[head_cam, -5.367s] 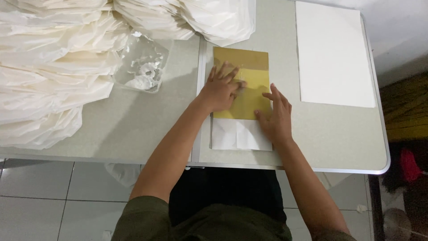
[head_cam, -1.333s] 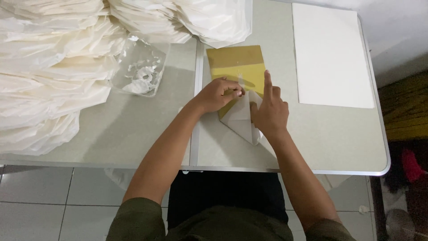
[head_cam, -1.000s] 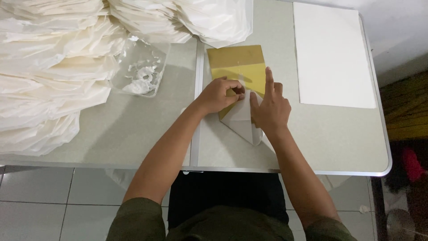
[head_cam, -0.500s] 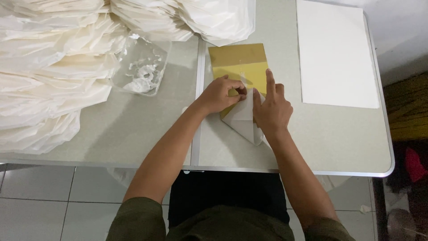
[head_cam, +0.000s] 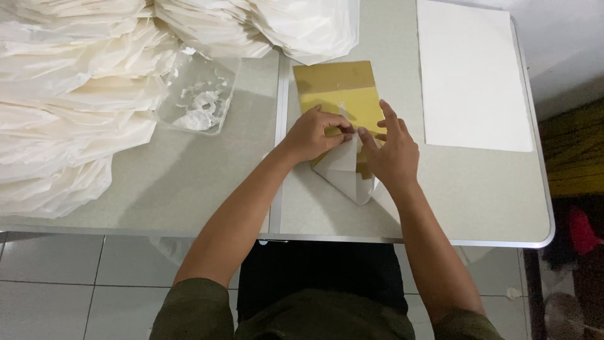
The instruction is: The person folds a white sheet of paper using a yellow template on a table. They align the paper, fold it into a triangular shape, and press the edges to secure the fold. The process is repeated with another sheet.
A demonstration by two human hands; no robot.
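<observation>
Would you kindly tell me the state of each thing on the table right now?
white paper: partly folded to a point, lying on the gold board
gold board: flat on the table
left hand: pinching the paper
right hand: pressing the paper down
white sheet stack: flat, untouched
folded paper piles: heaped

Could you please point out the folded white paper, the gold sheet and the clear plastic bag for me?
folded white paper [head_cam: 345, 171]: head view, on its lower folded flap.
gold sheet [head_cam: 333, 85]: head view, on its bare upper part.
clear plastic bag [head_cam: 198, 101]: head view, on its crumpled middle.
</observation>
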